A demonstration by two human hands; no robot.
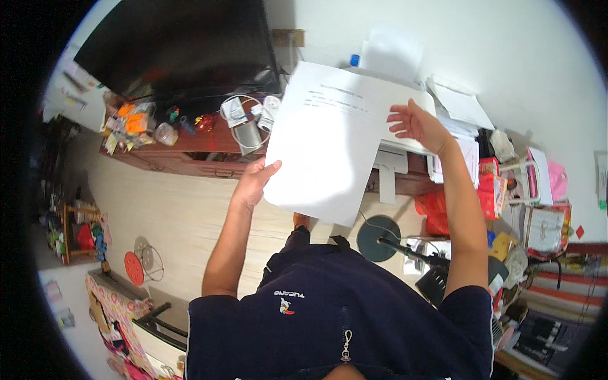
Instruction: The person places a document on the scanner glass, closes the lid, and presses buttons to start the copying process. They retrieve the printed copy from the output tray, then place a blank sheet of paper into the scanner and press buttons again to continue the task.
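we hold a white sheet of paper up at twelve o'clock, our left hand pinching its lower edge; our right hand rests open on its right side, printer beneath.

Bright indoor light, heavy fisheye bend, black corners.

The white sheet of paper is near blown out, with a soft shadow across its lower middle; the wall at upper right glares too. The dark screen at upper left carries faint reflections. Straight edges curve toward the rim, where detail at far left and lower right turns soft and dim.
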